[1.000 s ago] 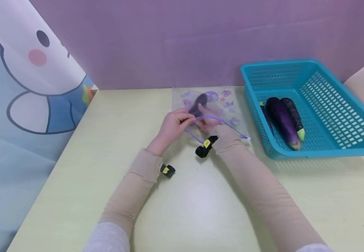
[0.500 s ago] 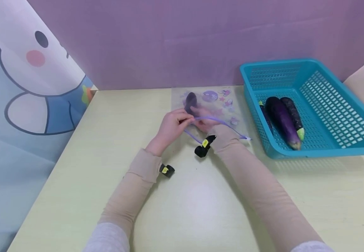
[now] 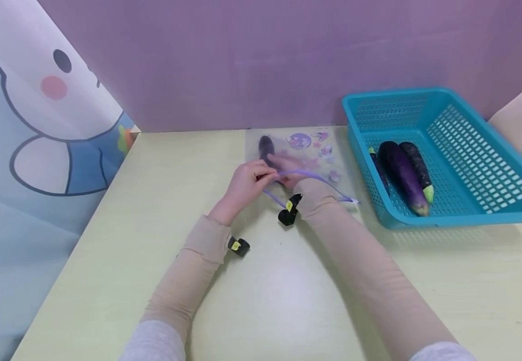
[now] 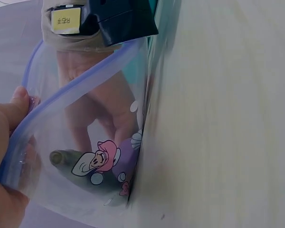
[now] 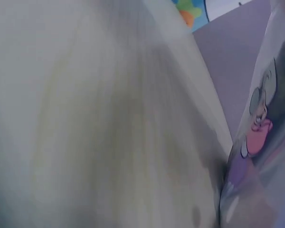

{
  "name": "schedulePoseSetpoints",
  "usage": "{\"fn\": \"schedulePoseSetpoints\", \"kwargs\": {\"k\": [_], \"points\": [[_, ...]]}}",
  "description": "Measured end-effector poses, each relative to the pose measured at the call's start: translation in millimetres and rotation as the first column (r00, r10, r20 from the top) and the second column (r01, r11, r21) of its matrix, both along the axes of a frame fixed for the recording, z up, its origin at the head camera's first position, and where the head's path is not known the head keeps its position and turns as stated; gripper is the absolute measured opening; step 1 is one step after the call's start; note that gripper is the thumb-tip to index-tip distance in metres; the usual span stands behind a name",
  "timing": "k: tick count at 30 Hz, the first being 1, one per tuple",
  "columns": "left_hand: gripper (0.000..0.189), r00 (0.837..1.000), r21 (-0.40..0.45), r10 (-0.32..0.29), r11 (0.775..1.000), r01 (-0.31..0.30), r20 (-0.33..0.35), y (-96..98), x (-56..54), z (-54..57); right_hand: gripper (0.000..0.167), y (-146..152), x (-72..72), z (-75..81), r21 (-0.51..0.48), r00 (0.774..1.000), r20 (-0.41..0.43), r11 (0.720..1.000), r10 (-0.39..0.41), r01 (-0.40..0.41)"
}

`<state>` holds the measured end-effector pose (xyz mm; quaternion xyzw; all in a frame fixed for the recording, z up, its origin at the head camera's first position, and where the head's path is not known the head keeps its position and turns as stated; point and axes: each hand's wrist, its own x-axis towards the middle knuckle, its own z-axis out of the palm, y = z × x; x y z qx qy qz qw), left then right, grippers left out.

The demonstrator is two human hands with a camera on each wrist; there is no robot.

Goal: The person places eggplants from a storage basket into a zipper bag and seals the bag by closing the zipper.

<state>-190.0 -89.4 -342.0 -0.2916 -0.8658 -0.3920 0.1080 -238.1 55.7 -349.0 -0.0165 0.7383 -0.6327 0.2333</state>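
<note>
My left hand [image 3: 246,184] pinches the purple zip edge of a clear plastic bag [image 3: 334,159] printed with cartoon figures; thumb and fingers sit along that edge in the left wrist view. Through the bag's mouth reaches my right hand [image 3: 289,166], visible through the film. It holds a dark eggplant [image 3: 266,146] inside the bag, thumb on one side. Seen from the left wrist, the eggplant [image 4: 80,171] lies slanted near the bag's bottom, its stem end to the left and partly behind the print. The right wrist view catches only the printed bag side [image 5: 261,137].
To the right stands a blue-green plastic basket [image 3: 482,218] with several eggplants [image 3: 404,175] at its left side. A purple cloth [image 3: 288,65] hangs behind the pale table [image 3: 270,301], and a cartoon-printed curtain [image 3: 26,240] hangs at the left.
The eggplant in my right hand has moved left within the bag and turned from slanted to nearly upright in the head view. My left hand keeps its grip on the zip edge.
</note>
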Motion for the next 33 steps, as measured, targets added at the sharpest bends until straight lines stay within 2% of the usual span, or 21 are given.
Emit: {"fn": "schedulePoseSetpoints", "kwargs": {"k": [2, 3, 11, 13, 14, 16, 18, 19, 20, 21, 22, 23, 25, 26, 27, 28, 29, 30, 31, 32, 33], "points": [[0.015, 1.000, 0.006, 0.006, 1.000, -0.006, 0.012, -0.7, 0.2, -0.7, 0.022, -2, -3.5, -6.1, -0.043, 0.996, 0.060, 0.997, -0.059, 0.062], [0.015, 1.000, 0.009, 0.008, 1.000, -0.008, 0.018, -1.0, 0.3, -1.0, 0.025, -4, -3.7, -6.4, -0.122, 0.978, 0.154, 0.980, -0.140, 0.159], [0.013, 0.999, 0.023, 0.013, 1.000, -0.013, 0.038, -3.8, -3.3, -4.9, 0.010, -8, -7.4, -12.7, -0.169, 0.934, 0.238, 0.935, -0.267, 0.311], [0.013, 0.999, 0.025, 0.012, 1.000, -0.013, 0.047, -4.7, -4.8, -7.0, 0.007, -9, -7.7, -13.4, -0.160, 0.941, 0.224, 0.943, -0.252, 0.291], [0.013, 0.999, 0.024, 0.011, 1.000, -0.013, 0.051, -5.1, -5.5, -7.8, 0.007, -8, -7.3, -13.5, -0.106, 0.968, 0.154, 0.971, -0.198, 0.216], [0.013, 0.998, 0.022, 0.010, 1.000, -0.011, 0.054, -5.5, -6.2, -8.7, 0.008, -8, -6.8, -13.8, -0.082, 0.984, 0.101, 0.984, -0.150, 0.158], [0.013, 0.998, 0.022, 0.009, 1.000, -0.010, 0.060, -5.8, -6.3, -8.8, 0.012, -8, -8.0, -14.9, 0.014, 0.997, -0.015, 0.997, -0.071, 0.071], [0.013, 0.998, 0.022, 0.009, 1.000, -0.010, 0.063, -5.8, -6.4, -8.9, 0.014, -5, -11.8, -19.3, 0.116, 0.989, -0.138, 0.993, 0.047, -0.031], [0.013, 0.998, 0.021, 0.009, 1.000, -0.010, 0.066, -5.8, -6.6, -8.9, 0.016, -3, -16.5, -23.2, 0.243, 0.955, -0.244, 0.964, 0.171, -0.111], [0.013, 0.998, 0.020, 0.010, 1.000, -0.011, 0.070, -5.9, -6.7, -8.8, 0.017, -1, -20.3, -26.6, 0.302, 0.911, -0.312, 0.937, 0.270, -0.174], [0.013, 0.997, 0.019, 0.010, 1.000, -0.011, 0.075, -5.9, -6.8, -8.8, 0.019, 1, -33.5, -42.8, 0.409, 0.819, -0.437, 0.893, 0.373, -0.188], [0.013, 0.997, 0.017, 0.010, 1.000, -0.011, 0.080, -5.8, -6.9, -8.6, 0.023, 5, -46.4, -58.0, 0.497, 0.712, -0.522, 0.846, 0.470, -0.193], [0.014, 0.996, 0.012, 0.012, 1.000, -0.013, 0.087, -5.8, -7.4, -8.6, 0.027, 13, -76.6, -95.2, 0.571, 0.503, -0.646, 0.801, 0.575, -0.182], [0.014, 0.996, 0.011, 0.013, 1.000, -0.014, 0.091, -5.9, -7.6, -8.7, 0.028, 15, -89.7, -112.0, 0.559, 0.485, -0.661, 0.807, 0.573, -0.192], [0.014, 0.995, 0.009, 0.015, 1.000, -0.016, 0.095, -5.9, -7.8, -8.7, 0.030, 16, -104.3, -132.3, 0.513, 0.476, -0.688, 0.831, 0.548, -0.216], [0.014, 0.995, 0.007, 0.016, 1.000, -0.017, 0.098, -5.8, -8.1, -8.8, 0.031, 17, -118.4, -151.0, 0.496, 0.483, -0.697, 0.843, 0.530, -0.209], [0.014, 0.995, 0.005, 0.017, 1.000, -0.017, 0.101, -5.8, -8.3, -8.8, 0.034, 16, -122.0, -153.9, 0.540, 0.503, -0.657, 0.816, 0.561, -0.205], [0.014, 0.994, 0.002, 0.017, 1.000, -0.018, 0.104, -5.9, -8.4, -8.8, 0.033, 17, -126.8, -160.7, 0.508, 0.528, -0.658, 0.834, 0.536, -0.214], [0.014, 0.994, 0.000, 0.018, 1.000, -0.018, 0.109, -5.8, -8.4, -8.8, 0.035, 16, -127.3, -161.3, 0.489, 0.577, -0.626, 0.840, 0.525, -0.234], [0.014, 0.993, -0.002, 0.016, 1.000, -0.016, 0.114, -5.8, -8.5, -8.8, 0.036, 16, -125.9, -159.2, 0.507, 0.600, -0.594, 0.829, 0.535, -0.237], [0.014, 0.993, -0.004, 0.017, 1.000, -0.016, 0.118, -5.8, -8.4, -8.9, 0.036, 17, -127.2, -161.4, 0.492, 0.598, -0.600, 0.835, 0.531, -0.248]]}}
